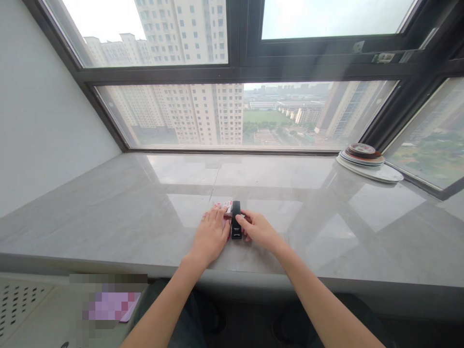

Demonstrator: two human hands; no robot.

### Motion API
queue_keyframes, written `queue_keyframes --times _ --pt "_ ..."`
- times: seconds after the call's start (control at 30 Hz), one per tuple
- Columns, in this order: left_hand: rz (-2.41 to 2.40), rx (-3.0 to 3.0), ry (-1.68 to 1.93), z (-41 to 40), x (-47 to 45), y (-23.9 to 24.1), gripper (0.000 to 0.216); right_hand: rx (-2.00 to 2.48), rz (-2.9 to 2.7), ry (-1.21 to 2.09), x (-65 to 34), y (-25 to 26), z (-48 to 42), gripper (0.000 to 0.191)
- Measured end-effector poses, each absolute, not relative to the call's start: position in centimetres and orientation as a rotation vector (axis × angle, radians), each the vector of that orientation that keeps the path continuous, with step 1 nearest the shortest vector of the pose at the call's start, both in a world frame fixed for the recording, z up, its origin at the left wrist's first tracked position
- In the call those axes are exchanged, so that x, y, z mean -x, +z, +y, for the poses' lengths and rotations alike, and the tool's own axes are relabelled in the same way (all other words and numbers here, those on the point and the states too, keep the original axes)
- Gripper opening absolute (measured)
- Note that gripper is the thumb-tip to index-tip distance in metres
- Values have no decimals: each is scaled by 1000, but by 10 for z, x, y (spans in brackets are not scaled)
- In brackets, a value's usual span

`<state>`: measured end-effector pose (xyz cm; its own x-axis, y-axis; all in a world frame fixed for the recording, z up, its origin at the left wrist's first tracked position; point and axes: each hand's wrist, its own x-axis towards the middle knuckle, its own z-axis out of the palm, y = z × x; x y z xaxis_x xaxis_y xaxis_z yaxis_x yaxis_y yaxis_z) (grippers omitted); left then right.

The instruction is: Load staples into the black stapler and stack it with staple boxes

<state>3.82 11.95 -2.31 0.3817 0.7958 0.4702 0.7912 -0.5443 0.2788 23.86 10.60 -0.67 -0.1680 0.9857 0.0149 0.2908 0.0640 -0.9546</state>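
A black stapler [236, 221] stands lengthwise on the grey stone ledge, pointing away from me. My right hand [260, 228] is closed on it from the right, thumb on top and fingers along its side. Just left of the stapler is a small red-and-white packet [227, 205], its far end touching or very near the stapler. My left hand [212, 233] holds this packet down against the ledge, its fingers over it and its thumb close to the stapler. Most of the packet is hidden under that hand.
The polished ledge [108, 217] runs below a dark-framed window [217, 75]. Stacked plates [369, 169] sit in its far right corner. Below the front edge at left are a pale perforated surface [32, 309] and a blurred purple item [108, 305].
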Motion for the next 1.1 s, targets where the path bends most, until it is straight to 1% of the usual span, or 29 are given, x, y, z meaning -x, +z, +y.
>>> queue_keyframes --times 0.17,0.3,0.4,0.57,0.67,0.77,0.93,1.1 --pt "1490 -2573 907 119 2 -21 44 1285 -1558 1096 -191 -8 112 41" --pt "1500 -2550 922 117 15 -20 56 1279 -1480 1127 -193 -11 107 44" --pt "1530 -2588 878 115 12 -17 60 1282 -1443 1190 -205 -14 104 44" --pt "1483 -2683 784 118 2 -13 57 1277 -1396 1245 -211 -17 104 43" --pt "1437 -2701 736 120 -4 -15 57 1323 -1395 1137 -206 -17 108 42" --pt "1456 -2639 773 120 -8 -16 59 1350 -1375 1061 -202 -17 110 41" --pt "1520 -2535 817 119 -6 -17 54 1338 -1378 1224 -199 -13 111 45" --pt "1485 -2543 866 125 8 -18 51 1239 -1407 1268 -178 -15 114 37"
